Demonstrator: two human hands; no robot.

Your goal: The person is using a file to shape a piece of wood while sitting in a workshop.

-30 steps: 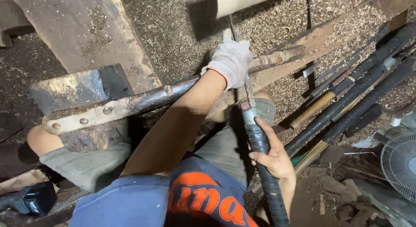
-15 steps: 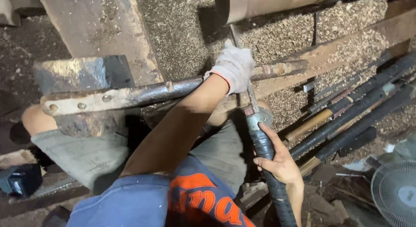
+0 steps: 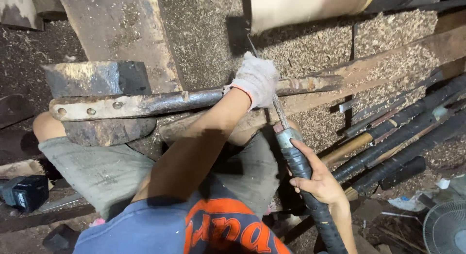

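The gloved left hand (image 3: 256, 81) is closed over a long turning chisel (image 3: 281, 119) where its shank crosses the rusty tool rest bar (image 3: 145, 102), at centre frame. The bare right hand (image 3: 318, 182) grips the chisel's black wrapped handle (image 3: 310, 196) at lower right. The chisel tip points toward the pale wooden cylinder (image 3: 306, 9) at the top edge.

Risk: the tip could catch in the cylinder (likely if the shank lifts off the bar), and the loose glove fabric could snag.

Spare black-handled tools (image 3: 398, 132) lie stacked at right, near the right forearm. A fan (image 3: 446, 227) stands at lower right, with sawdust (image 3: 398, 35) around.
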